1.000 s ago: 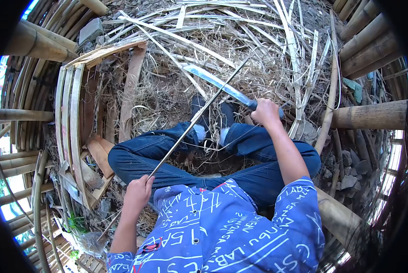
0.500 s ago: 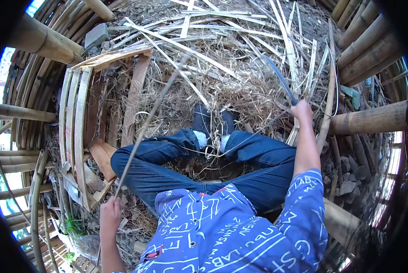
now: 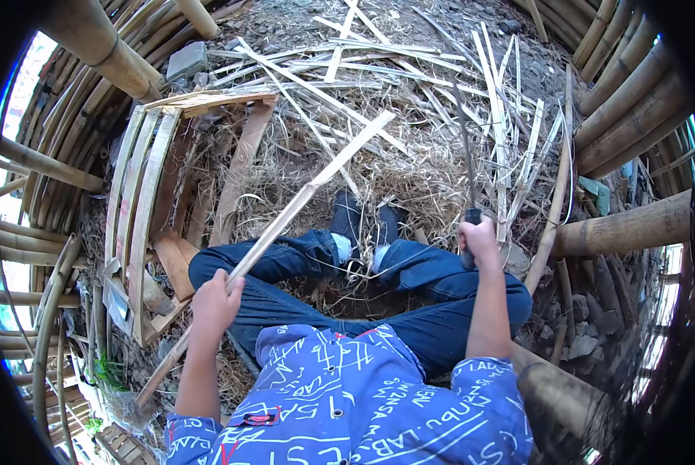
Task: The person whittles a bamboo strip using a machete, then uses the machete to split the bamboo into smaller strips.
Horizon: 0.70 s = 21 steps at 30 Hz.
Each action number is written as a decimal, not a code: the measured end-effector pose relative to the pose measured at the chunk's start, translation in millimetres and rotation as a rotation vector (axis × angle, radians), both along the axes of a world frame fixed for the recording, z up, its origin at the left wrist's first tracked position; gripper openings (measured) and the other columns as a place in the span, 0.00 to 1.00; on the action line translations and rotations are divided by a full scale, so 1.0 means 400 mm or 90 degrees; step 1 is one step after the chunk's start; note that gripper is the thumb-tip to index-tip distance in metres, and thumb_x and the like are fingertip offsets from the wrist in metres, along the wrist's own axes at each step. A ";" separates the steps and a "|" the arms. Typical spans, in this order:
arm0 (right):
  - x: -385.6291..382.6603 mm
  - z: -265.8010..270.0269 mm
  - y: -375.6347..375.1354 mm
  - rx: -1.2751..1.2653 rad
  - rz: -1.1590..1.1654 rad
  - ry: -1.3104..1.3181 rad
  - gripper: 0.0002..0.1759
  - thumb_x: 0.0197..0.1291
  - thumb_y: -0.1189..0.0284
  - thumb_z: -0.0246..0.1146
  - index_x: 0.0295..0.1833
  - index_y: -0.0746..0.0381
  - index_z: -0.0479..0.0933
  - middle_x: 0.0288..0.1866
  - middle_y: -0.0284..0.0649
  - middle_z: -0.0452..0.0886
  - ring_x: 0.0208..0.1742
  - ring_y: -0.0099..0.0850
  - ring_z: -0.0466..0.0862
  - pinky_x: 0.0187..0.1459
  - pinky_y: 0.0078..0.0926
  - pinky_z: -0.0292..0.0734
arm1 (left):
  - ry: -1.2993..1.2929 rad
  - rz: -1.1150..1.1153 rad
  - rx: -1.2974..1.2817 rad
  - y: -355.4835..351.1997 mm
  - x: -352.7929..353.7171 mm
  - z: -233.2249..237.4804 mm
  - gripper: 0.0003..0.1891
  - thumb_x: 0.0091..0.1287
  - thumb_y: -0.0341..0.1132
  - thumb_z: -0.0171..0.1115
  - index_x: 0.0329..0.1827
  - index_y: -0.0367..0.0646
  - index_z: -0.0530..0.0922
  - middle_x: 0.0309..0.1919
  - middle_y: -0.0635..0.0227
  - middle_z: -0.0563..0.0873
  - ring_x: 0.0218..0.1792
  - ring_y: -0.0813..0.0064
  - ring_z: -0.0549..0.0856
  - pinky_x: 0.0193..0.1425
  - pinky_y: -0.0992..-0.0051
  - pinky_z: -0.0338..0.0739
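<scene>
My left hand [image 3: 217, 304] is closed around a long split bamboo strip [image 3: 287, 211]. The strip slants from the lower left, over my left leg, up toward the middle, its pale inner face showing toward the far end. In my right hand [image 3: 481, 240] is a knife [image 3: 468, 161] with a long, narrow dark blade and a black handle, the blade pointing up and away from me. The knife and the strip are apart. Beneath them are my bent legs in dark jeans [image 3: 433, 298] and my feet in dark shoes [image 3: 347, 217].
Split bamboo strips [image 3: 425, 58] lie scattered on the ground ahead, with curled shavings [image 3: 409, 174] around my feet. At left stands a wooden crate [image 3: 134, 209]. A grey block [image 3: 186, 60] lies beyond it. Bamboo poles [image 3: 626, 225] enclose both sides.
The bamboo strip has turned from its narrow edge to its broader pale face. My left hand has moved up and inward; my right hand has come lower and nearer, its blade now more upright.
</scene>
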State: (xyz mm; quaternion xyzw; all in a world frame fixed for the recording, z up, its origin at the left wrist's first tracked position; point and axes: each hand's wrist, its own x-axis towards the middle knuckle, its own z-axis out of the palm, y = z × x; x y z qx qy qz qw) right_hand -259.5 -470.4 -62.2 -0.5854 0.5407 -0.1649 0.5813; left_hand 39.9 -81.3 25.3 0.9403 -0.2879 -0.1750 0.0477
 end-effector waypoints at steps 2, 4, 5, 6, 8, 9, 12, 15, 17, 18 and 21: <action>0.039 -0.017 0.066 0.004 0.028 -0.028 0.04 0.49 0.76 0.62 0.27 0.63 0.74 0.17 0.33 0.74 0.15 0.22 0.73 0.17 0.23 0.68 | 0.022 -0.017 0.014 -0.008 -0.020 -0.017 0.19 0.69 0.50 0.58 0.37 0.38 0.75 0.29 0.46 0.85 0.36 0.43 0.84 0.42 0.51 0.77; 0.091 -0.020 0.146 0.009 0.050 -0.014 0.04 0.48 0.76 0.63 0.27 0.63 0.75 0.18 0.33 0.75 0.16 0.22 0.74 0.18 0.24 0.69 | 0.043 -0.043 0.007 -0.003 -0.032 -0.051 0.21 0.69 0.51 0.59 0.38 0.39 0.75 0.29 0.47 0.85 0.36 0.43 0.84 0.42 0.51 0.77; 0.115 -0.017 0.186 0.006 0.072 0.001 0.04 0.48 0.75 0.63 0.26 0.64 0.75 0.18 0.33 0.76 0.16 0.22 0.75 0.19 0.24 0.69 | 0.042 -0.044 0.011 -0.007 -0.039 -0.051 0.21 0.69 0.51 0.59 0.38 0.39 0.75 0.29 0.47 0.85 0.36 0.43 0.84 0.42 0.51 0.77; 0.139 -0.025 0.228 0.017 0.092 -0.034 0.05 0.48 0.75 0.64 0.26 0.64 0.75 0.19 0.33 0.76 0.17 0.23 0.75 0.20 0.25 0.69 | 0.069 -0.033 0.017 -0.017 -0.049 -0.050 0.21 0.69 0.51 0.60 0.38 0.39 0.75 0.29 0.47 0.85 0.36 0.43 0.84 0.42 0.50 0.77; 0.175 -0.056 0.311 0.046 0.152 -0.063 0.06 0.47 0.73 0.64 0.27 0.66 0.76 0.19 0.35 0.78 0.19 0.26 0.77 0.23 0.28 0.72 | 0.104 -0.028 0.007 -0.022 -0.057 -0.064 0.21 0.69 0.51 0.60 0.38 0.37 0.76 0.30 0.46 0.85 0.36 0.43 0.85 0.42 0.50 0.77; 0.189 -0.070 0.347 0.063 0.193 -0.056 0.08 0.46 0.72 0.64 0.28 0.67 0.77 0.20 0.38 0.79 0.20 0.29 0.78 0.25 0.30 0.74 | 0.104 -0.030 0.009 -0.025 -0.061 -0.069 0.21 0.69 0.51 0.60 0.38 0.37 0.76 0.30 0.46 0.85 0.36 0.43 0.85 0.42 0.50 0.77; 0.223 -0.076 0.426 -0.001 0.324 0.035 0.13 0.44 0.68 0.64 0.34 0.67 0.81 0.27 0.51 0.83 0.29 0.43 0.84 0.37 0.38 0.79 | 0.082 -0.039 0.003 -0.043 -0.082 -0.075 0.23 0.70 0.51 0.59 0.36 0.34 0.76 0.29 0.43 0.85 0.35 0.43 0.85 0.40 0.51 0.78; 0.256 -0.073 0.474 -0.071 0.432 0.060 0.17 0.44 0.66 0.63 0.39 0.64 0.83 0.33 0.55 0.84 0.39 0.54 0.84 0.46 0.46 0.79 | 0.081 -0.045 0.008 -0.055 -0.095 -0.081 0.23 0.70 0.51 0.58 0.35 0.34 0.77 0.29 0.43 0.84 0.36 0.42 0.85 0.41 0.51 0.79; 0.264 -0.070 0.488 -0.119 0.487 0.092 0.17 0.43 0.67 0.63 0.39 0.64 0.83 0.33 0.56 0.84 0.39 0.54 0.84 0.46 0.48 0.79 | 0.093 -0.044 -0.006 -0.063 -0.103 -0.083 0.23 0.70 0.50 0.59 0.34 0.33 0.77 0.29 0.42 0.84 0.35 0.42 0.85 0.41 0.51 0.79; 0.270 -0.071 0.492 -0.116 0.488 0.093 0.17 0.43 0.67 0.63 0.39 0.64 0.83 0.33 0.56 0.84 0.39 0.54 0.84 0.46 0.48 0.79 | 0.097 -0.035 -0.014 -0.068 -0.108 -0.083 0.23 0.69 0.50 0.60 0.34 0.33 0.77 0.29 0.42 0.84 0.36 0.41 0.84 0.42 0.50 0.78; 0.281 -0.077 0.495 -0.180 0.536 0.117 0.15 0.42 0.67 0.63 0.37 0.63 0.82 0.33 0.55 0.84 0.38 0.52 0.85 0.45 0.48 0.80 | 0.111 -0.023 -0.027 -0.076 -0.116 -0.088 0.22 0.68 0.49 0.61 0.34 0.33 0.77 0.30 0.41 0.84 0.36 0.40 0.84 0.42 0.50 0.77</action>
